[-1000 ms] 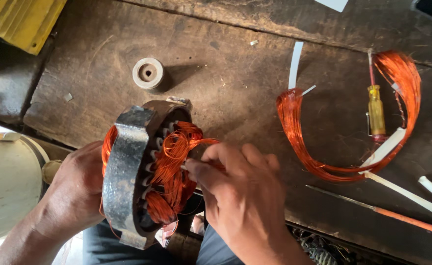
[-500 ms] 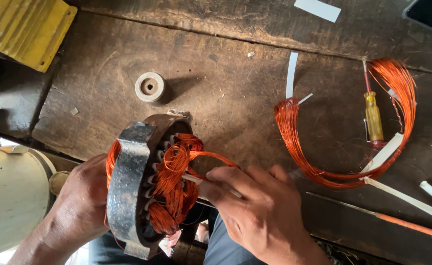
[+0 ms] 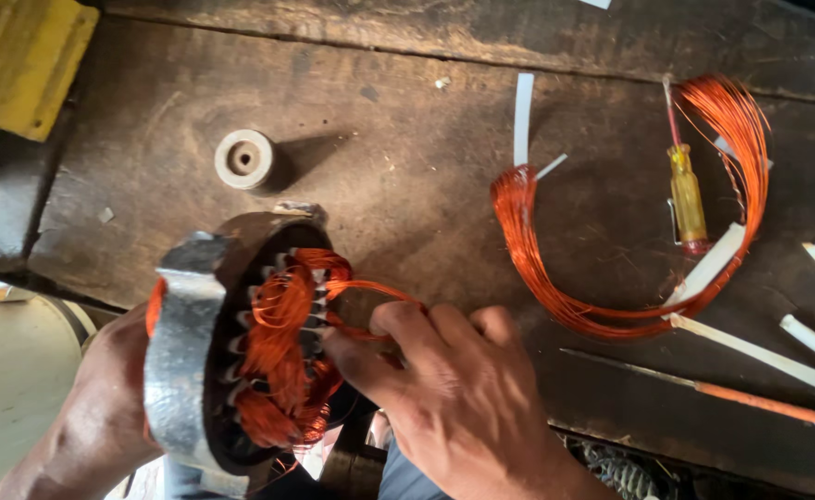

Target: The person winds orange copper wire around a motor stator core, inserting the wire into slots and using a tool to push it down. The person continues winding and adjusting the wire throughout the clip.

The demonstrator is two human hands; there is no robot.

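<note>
A round metal motor stator (image 3: 190, 352) with orange copper windings (image 3: 282, 361) in its slots stands on edge at the near edge of a dark wooden bench (image 3: 407, 185). My left hand (image 3: 102, 417) grips the stator's outer shell from the left. My right hand (image 3: 454, 398) pinches a loop of the copper wire that sticks out of the stator's bore, thumb and fingers closed on the strands.
A loose orange wire coil (image 3: 611, 315) lies at the right with a yellow-handled screwdriver (image 3: 687, 194) and white paper strips (image 3: 523, 116). A thin rod with a blue end (image 3: 703, 389) lies near the front. A small grey bushing (image 3: 243, 158) sits behind the stator. A yellow box (image 3: 18, 56) is at far left.
The view has shifted down and closer. My right hand slid right, drawing a wire loop out from the stator's bore. My left hand keeps its hold.
</note>
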